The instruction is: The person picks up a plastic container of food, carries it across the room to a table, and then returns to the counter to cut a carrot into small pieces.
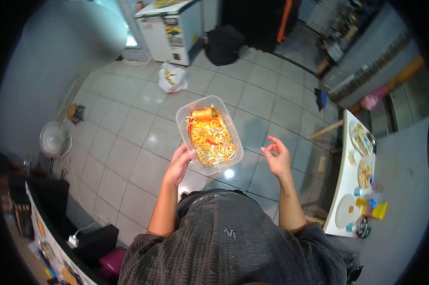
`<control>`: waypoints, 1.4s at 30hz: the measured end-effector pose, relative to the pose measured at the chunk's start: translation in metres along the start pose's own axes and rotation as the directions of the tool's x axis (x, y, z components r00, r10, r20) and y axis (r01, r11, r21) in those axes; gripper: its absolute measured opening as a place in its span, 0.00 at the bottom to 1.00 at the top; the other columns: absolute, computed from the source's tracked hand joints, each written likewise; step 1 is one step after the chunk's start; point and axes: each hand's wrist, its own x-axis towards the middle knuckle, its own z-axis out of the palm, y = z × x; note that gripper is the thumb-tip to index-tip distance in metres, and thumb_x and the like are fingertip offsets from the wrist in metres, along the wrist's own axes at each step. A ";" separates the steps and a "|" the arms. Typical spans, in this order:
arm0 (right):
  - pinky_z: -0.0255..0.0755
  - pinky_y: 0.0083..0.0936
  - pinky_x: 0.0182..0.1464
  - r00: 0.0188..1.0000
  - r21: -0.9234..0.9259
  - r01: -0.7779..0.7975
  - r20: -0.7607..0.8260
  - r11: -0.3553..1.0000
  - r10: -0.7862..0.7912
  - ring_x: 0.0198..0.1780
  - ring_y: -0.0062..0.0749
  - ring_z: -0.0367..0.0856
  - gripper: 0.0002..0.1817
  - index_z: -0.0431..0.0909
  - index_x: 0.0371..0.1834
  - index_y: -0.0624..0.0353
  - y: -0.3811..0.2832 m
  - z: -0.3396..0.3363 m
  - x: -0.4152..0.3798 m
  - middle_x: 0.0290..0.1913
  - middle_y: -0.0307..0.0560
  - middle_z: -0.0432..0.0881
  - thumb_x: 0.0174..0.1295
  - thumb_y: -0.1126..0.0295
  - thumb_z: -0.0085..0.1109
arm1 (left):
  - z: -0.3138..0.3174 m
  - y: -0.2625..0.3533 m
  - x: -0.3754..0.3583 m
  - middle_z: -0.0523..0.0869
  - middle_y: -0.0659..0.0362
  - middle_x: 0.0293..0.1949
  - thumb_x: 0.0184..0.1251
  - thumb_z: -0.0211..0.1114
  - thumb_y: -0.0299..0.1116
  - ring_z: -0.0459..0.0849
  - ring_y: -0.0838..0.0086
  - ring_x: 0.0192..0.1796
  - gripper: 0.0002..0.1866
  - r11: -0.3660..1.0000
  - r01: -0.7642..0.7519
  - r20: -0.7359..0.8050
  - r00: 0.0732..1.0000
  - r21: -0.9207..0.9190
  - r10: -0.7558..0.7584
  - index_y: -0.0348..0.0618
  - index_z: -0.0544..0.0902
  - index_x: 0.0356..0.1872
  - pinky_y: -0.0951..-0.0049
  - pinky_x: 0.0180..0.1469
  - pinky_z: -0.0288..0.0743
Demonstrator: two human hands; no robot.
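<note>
Hands in the head view: the left hand [180,164] holds a clear tub [208,101] by its lower-left side at frame centre, probably to keep fingers off the shredded food [214,142] and orange piece [204,114] inside. Right of it, the right hand [277,156] holds nothing, fingers loosely bent. Tiled floor [133,166] leaves room around; the table [336,209] edge lies well apart, far right.

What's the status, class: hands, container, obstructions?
Left fingers holding plastic container. Right fingers free, beside it. Container uncovered, holding shredded food. Nothing visible between right fingers and container.
</note>
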 end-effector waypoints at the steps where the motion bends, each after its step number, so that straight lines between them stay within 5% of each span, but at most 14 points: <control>1: 0.74 0.20 0.39 0.999 0.057 -0.015 0.052 0.998 0.012 0.37 0.19 0.78 0.24 0.76 0.57 0.63 -0.007 0.022 0.001 0.38 0.41 0.82 0.57 0.70 0.70 | -0.019 0.011 -0.010 0.79 0.55 0.59 0.62 0.65 0.40 0.73 0.69 0.63 0.32 0.997 -0.043 0.000 0.999 0.058 0.043 0.35 0.69 0.65 0.66 0.68 0.61; 5: 0.73 0.17 0.36 0.976 0.097 -0.075 0.211 0.992 0.053 0.30 0.16 0.76 0.18 0.80 0.47 0.65 -0.055 0.132 0.001 0.29 0.35 0.82 0.55 0.71 0.71 | -0.118 0.044 -0.056 0.79 0.56 0.58 0.62 0.65 0.38 0.74 0.71 0.62 0.31 0.996 -0.021 -0.193 0.981 -0.091 0.003 0.35 0.70 0.65 0.68 0.67 0.62; 7: 0.72 0.17 0.36 0.954 0.097 -0.053 0.298 0.994 0.022 0.31 0.15 0.77 0.16 0.81 0.46 0.65 -0.076 0.187 -0.002 0.29 0.36 0.82 0.56 0.71 0.71 | -0.166 0.054 -0.072 0.80 0.57 0.58 0.62 0.65 0.39 0.74 0.72 0.61 0.31 0.987 -0.153 -0.179 0.971 0.049 0.159 0.36 0.71 0.65 0.68 0.67 0.62; 11: 0.70 0.15 0.36 0.857 0.158 0.017 0.506 0.987 -0.096 0.33 0.15 0.78 0.14 0.81 0.44 0.65 -0.127 0.302 -0.022 0.29 0.36 0.83 0.58 0.71 0.69 | -0.254 0.083 -0.141 0.79 0.56 0.58 0.61 0.66 0.41 0.74 0.71 0.62 0.33 0.983 -0.182 -0.334 0.926 0.010 0.175 0.35 0.70 0.65 0.69 0.67 0.62; 13: 0.71 0.15 0.36 0.805 0.152 0.025 0.582 0.988 -0.110 0.33 0.15 0.78 0.14 0.81 0.45 0.65 -0.143 0.352 -0.030 0.30 0.36 0.83 0.58 0.71 0.69 | -0.289 0.081 -0.173 0.79 0.56 0.59 0.61 0.65 0.42 0.74 0.71 0.62 0.33 0.968 -0.242 -0.519 0.821 0.062 0.238 0.35 0.69 0.65 0.68 0.67 0.61; 18: 0.73 0.16 0.39 0.729 0.196 0.001 0.671 0.981 -0.135 0.34 0.16 0.78 0.17 0.79 0.49 0.65 -0.161 0.452 -0.054 0.31 0.37 0.84 0.58 0.71 0.69 | -0.349 0.071 -0.230 0.79 0.56 0.59 0.62 0.64 0.43 0.73 0.71 0.63 0.33 0.927 -0.374 -0.634 0.717 0.002 0.290 0.35 0.69 0.65 0.67 0.68 0.61; 23: 0.73 0.17 0.45 0.591 0.147 0.282 0.752 0.948 -0.292 0.36 0.17 0.80 0.21 0.76 0.57 0.64 -0.167 0.544 -0.055 0.31 0.36 0.83 0.59 0.76 0.67 | -0.404 0.053 -0.267 0.80 0.56 0.58 0.63 0.63 0.41 0.75 0.70 0.62 0.31 0.858 -0.510 -0.770 0.571 -0.059 0.287 0.36 0.70 0.65 0.66 0.67 0.62; 27: 0.73 0.16 0.46 0.414 0.124 0.210 0.888 0.970 -0.203 0.36 0.16 0.79 0.23 0.75 0.60 0.63 -0.217 0.639 -0.062 0.33 0.36 0.84 0.60 0.75 0.67 | -0.458 0.065 -0.290 0.80 0.56 0.58 0.65 0.61 0.40 0.76 0.69 0.61 0.29 0.816 -0.578 -0.875 0.411 -0.034 0.254 0.36 0.70 0.64 0.66 0.67 0.61; 30: 0.73 0.15 0.45 0.324 0.068 0.364 0.926 0.929 -0.195 0.36 0.15 0.78 0.24 0.73 0.63 0.63 -0.254 0.706 -0.071 0.35 0.37 0.86 0.62 0.75 0.64 | -0.487 0.086 -0.301 0.80 0.56 0.58 0.65 0.61 0.41 0.76 0.69 0.61 0.28 0.750 -0.661 -0.908 0.302 0.020 0.289 0.36 0.71 0.63 0.66 0.68 0.61; 35: 0.72 0.16 0.46 -0.016 0.377 0.224 0.924 0.899 -0.383 0.43 0.16 0.79 0.23 0.74 0.63 0.62 -0.321 0.828 -0.077 0.46 0.44 0.86 0.65 0.70 0.61 | -0.526 0.132 -0.312 0.81 0.57 0.57 0.64 0.61 0.42 0.76 0.71 0.60 0.28 0.622 -0.783 -0.967 0.155 0.004 0.201 0.36 0.72 0.62 0.67 0.66 0.61; 38: 0.73 0.15 0.48 -0.153 0.413 0.352 0.911 0.840 -0.384 0.44 0.16 0.78 0.22 0.71 0.63 0.66 -0.372 0.880 -0.110 0.49 0.45 0.83 0.66 0.76 0.58 | -0.554 0.154 -0.321 0.83 0.63 0.46 0.63 0.62 0.43 0.77 0.78 0.47 0.24 0.648 -0.748 -0.985 -0.050 0.147 0.166 0.39 0.76 0.57 0.70 0.59 0.64; 42: 0.73 0.18 0.45 -0.319 0.421 0.275 0.888 0.864 -0.331 0.42 0.19 0.80 0.17 0.77 0.57 0.62 -0.392 0.941 -0.152 0.43 0.42 0.84 0.66 0.68 0.61 | -0.623 0.154 -0.337 0.82 0.64 0.45 0.63 0.62 0.43 0.76 0.79 0.46 0.24 0.616 -0.765 -0.976 -0.078 0.188 0.202 0.40 0.76 0.56 0.72 0.58 0.62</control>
